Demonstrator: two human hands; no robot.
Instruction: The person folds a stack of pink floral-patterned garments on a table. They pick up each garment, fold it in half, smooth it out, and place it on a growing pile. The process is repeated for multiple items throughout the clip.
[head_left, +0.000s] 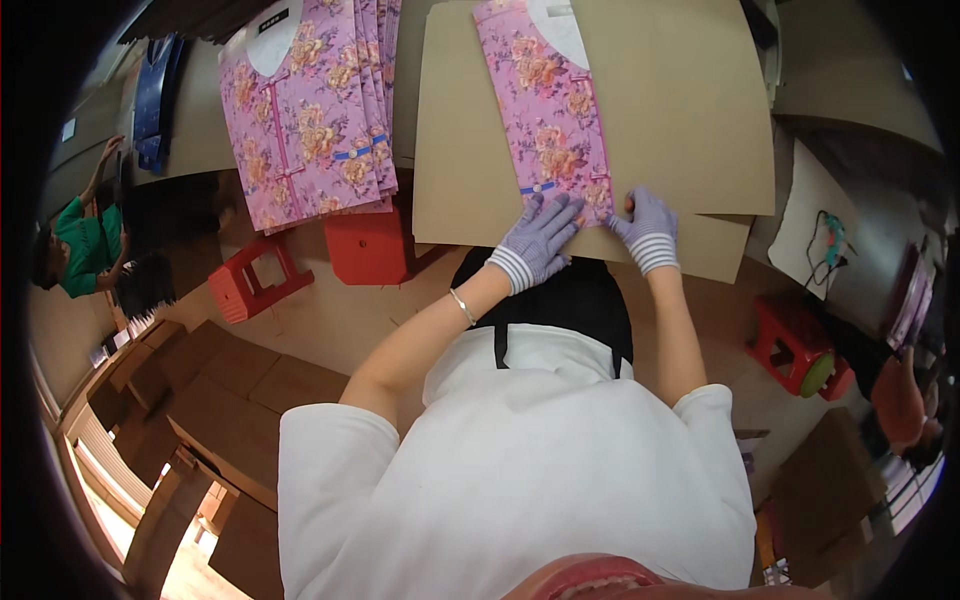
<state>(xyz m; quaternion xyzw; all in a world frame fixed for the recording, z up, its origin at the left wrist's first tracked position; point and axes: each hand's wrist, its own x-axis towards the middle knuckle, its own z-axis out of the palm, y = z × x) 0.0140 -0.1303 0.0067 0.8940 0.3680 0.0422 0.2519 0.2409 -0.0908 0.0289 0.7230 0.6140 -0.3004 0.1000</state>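
Note:
A narrow, flat pink floral garment (550,110), apparently folded, lies on a tan cardboard sheet (690,110). It has a white neckline with a dark label, magenta trim and a blue band near its lower end. Both my hands wear lavender knit gloves with striped cuffs. My left hand (535,245) rests with outstretched fingers on the garment's lower left end. At the lower right corner is my right hand (648,230), its thumb spread from the fingers and touching the edge. Left of the cardboard lies a stack of matching pink floral garments (310,120).
Red plastic stools (368,248) stand under the table's near edge, another red stool (785,345) to the right. A teal-handled corded tool (830,240) lies on a pale surface at right. Brown cardboard boxes (225,400) fill the lower left. People work at both sides, one in green (88,245).

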